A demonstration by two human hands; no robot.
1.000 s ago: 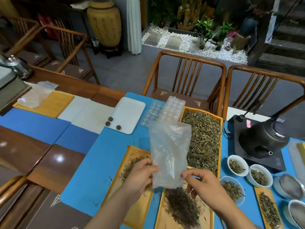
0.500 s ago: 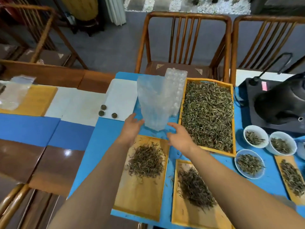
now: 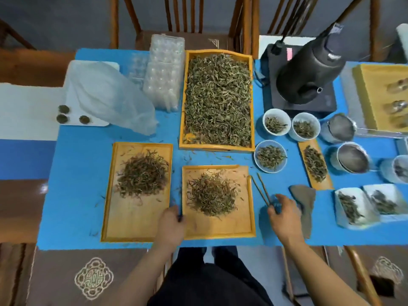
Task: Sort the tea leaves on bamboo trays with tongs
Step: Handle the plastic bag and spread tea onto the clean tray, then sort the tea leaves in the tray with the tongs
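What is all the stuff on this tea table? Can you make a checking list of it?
Surface: blue table cover, loose leaf bits scattered.
Job's things: left tray and middle tray each hold a tea pile; big tray is full; tongs lie right of the middle tray.
Clutter: plastic bag, clear blister trays, three tea bowls, strainers, grey cloth.
Hands: left hand at the middle tray's edge; right hand grips the tongs' near end.
Cables: nothing seen.
Surroundings: kettle on its base, wooden chairs.
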